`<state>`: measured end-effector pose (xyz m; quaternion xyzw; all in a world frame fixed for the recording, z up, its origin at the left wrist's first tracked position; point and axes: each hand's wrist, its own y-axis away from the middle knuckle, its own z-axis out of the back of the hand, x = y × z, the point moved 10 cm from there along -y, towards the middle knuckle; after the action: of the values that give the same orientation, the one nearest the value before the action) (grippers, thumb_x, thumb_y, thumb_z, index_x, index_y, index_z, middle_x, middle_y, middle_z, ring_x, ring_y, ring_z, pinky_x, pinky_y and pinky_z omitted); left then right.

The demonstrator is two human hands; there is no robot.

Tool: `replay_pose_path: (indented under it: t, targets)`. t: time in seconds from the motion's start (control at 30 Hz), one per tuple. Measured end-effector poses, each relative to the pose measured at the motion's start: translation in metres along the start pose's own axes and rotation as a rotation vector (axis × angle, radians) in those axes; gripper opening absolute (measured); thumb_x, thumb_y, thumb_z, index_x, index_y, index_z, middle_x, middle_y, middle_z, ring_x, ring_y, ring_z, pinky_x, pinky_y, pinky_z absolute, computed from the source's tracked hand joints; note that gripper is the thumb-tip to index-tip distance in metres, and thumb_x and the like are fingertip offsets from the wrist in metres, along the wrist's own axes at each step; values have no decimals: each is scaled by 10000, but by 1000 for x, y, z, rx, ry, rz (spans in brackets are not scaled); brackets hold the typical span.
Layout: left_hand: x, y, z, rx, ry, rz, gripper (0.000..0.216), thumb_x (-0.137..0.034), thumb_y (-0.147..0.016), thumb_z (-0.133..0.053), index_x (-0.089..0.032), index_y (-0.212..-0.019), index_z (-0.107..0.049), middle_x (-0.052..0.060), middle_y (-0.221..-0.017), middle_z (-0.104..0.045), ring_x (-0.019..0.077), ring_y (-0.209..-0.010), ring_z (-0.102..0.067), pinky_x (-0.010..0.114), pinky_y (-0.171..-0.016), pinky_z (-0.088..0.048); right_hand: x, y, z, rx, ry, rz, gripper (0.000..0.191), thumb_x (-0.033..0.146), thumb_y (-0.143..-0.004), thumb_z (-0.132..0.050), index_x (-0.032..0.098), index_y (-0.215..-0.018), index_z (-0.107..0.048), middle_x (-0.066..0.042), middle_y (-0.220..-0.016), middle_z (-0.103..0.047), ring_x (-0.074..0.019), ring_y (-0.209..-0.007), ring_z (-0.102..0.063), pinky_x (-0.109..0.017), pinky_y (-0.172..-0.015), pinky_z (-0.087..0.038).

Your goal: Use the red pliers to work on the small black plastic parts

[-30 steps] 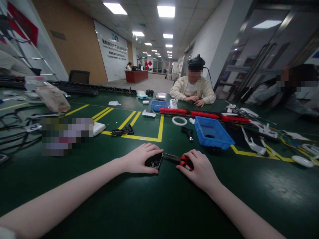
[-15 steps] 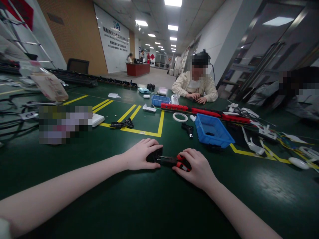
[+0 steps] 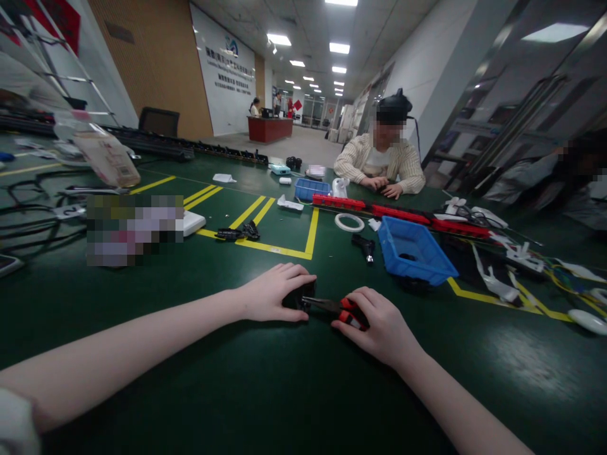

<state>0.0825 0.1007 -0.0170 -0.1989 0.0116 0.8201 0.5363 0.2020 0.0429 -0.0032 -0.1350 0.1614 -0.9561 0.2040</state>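
Observation:
My left hand point(image 3: 275, 294) is closed around a small black part point(image 3: 300, 297) low over the green table, its thumb and fingers covering much of it. My right hand point(image 3: 374, 322) grips needle-nose pliers point(image 3: 329, 306) by their red and black handles. The pliers' metal jaws point left and reach the edge of the black part; whether they pinch something there is too small to tell. Beyond the hands lie a black piece with a shiny metal end point(image 3: 365, 246) and a few black pieces point(image 3: 239, 232) near yellow tape.
A blue bin point(image 3: 417, 253) stands right of centre, with a white tape roll point(image 3: 349, 222) and a long red strip point(image 3: 374, 210) behind. A co-worker point(image 3: 379, 164) sits across the table. Left are a bottle point(image 3: 107, 155), cables and a white box point(image 3: 193, 223).
The view has shifted slightly, so the scene sits a little further right. The pliers' jaws look turned and a bit more tapered at the black part. Both hands keep their hold.

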Motion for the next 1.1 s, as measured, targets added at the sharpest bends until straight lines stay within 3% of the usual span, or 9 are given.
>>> replay_pose_path:
  t: [0.33,0.77,1.1]
  targets:
    - [1,-1,-1,14,-1,0,655,-524,-813,-607,-182,-1346,-441,117,-1247,-514,272,-1115,-482,401,-933,-412,-4,-5,-8,113,35,-85,277,450,-786,-603,195,-887,-561,-64,-836,-623,-201,-740,-587,-344,-628,-482]
    - [0,-1,-1,54,6,-11,650,-507,-826,-603,-181,-1362,-431,113,-1280,-489,271,-1143,-453,408,-960,-387,-10,-6,-11,134,-14,-115,229,438,-816,-561,212,-841,-540,-43,-804,-610,-183,-700,-574,-324,-594,-460]
    - [2,-1,-3,9,3,-49,684,-552,-821,-593,-172,-1367,-431,125,-1277,-499,275,-1129,-464,401,-954,-381,-13,-5,-18,191,26,-114,241,439,-822,-535,200,-851,-541,-57,-822,-602,-188,-718,-561,-328,-617,-442]
